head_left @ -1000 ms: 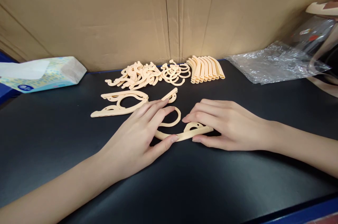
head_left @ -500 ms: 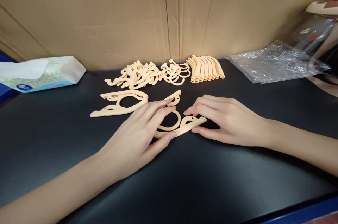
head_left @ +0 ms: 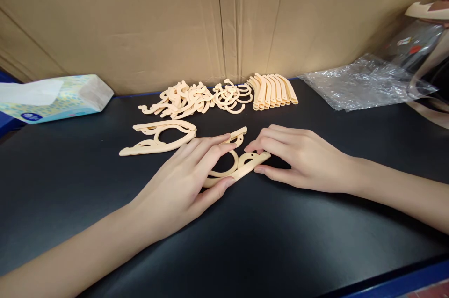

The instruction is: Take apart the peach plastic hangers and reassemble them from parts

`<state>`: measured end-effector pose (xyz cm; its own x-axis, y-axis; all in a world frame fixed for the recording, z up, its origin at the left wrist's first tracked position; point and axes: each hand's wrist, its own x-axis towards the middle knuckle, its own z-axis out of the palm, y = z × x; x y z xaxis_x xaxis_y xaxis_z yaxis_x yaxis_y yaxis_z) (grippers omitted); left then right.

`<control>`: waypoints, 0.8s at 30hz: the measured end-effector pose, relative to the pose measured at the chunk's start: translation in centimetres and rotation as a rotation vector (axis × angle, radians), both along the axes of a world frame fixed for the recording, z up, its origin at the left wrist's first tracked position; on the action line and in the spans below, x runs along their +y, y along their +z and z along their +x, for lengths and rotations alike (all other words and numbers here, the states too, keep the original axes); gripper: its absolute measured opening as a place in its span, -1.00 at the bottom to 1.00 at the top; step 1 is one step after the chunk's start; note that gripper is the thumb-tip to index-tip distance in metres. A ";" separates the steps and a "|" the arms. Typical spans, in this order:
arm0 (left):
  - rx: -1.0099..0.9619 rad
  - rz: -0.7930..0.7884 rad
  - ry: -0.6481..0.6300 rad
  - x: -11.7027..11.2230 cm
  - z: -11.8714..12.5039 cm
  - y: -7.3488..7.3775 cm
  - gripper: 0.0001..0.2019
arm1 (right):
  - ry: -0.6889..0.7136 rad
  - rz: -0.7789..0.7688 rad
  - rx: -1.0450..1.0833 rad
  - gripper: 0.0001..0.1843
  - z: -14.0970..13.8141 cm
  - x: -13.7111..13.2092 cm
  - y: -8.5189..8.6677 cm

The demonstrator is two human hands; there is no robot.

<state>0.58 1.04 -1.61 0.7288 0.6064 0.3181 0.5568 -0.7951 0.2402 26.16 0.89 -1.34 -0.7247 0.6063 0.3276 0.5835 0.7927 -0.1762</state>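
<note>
A cream plastic folding hanger (head_left: 253, 167), its two arms folded to the same side, lies on the black tabletop. My left hand (head_left: 185, 178) is closed over its left part, the thumb along the lower arm and the fingers across the upper side, hiding that end. At the lower arm's right tip, my right hand (head_left: 301, 160) pinches with thumb and fingertips. Another folded hanger (head_left: 164, 146) rests just beyond my left hand.
Behind lie a heap of cream hooks and curved pieces (head_left: 187, 99) and a row of hanger arms (head_left: 273, 92). A tissue pack (head_left: 70, 99) is at left, a clear plastic bag (head_left: 361, 85) at right. Cardboard (head_left: 140, 22) walls the back.
The hanger has turned slightly between my hands. Its upper arm tip has shifted right and nearer me, while the lower arm tip has moved slightly left.
</note>
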 end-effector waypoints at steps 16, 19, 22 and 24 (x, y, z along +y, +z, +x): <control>-0.001 0.028 0.003 0.2 -0.3 -0.1 -0.60 | -0.009 -0.002 0.003 -0.78 -0.1 0.0 -0.1; -0.007 0.033 0.025 0.1 -0.2 -0.1 -0.62 | -0.031 0.019 0.001 -0.78 -0.1 0.0 -0.1; -0.031 0.021 0.035 0.0 -0.1 0.0 -0.68 | -0.072 0.026 0.006 -0.78 -0.1 0.0 -0.2; -0.047 0.010 0.019 -0.1 -0.1 0.1 -0.70 | -0.109 0.012 0.014 -0.77 0.0 0.1 -0.3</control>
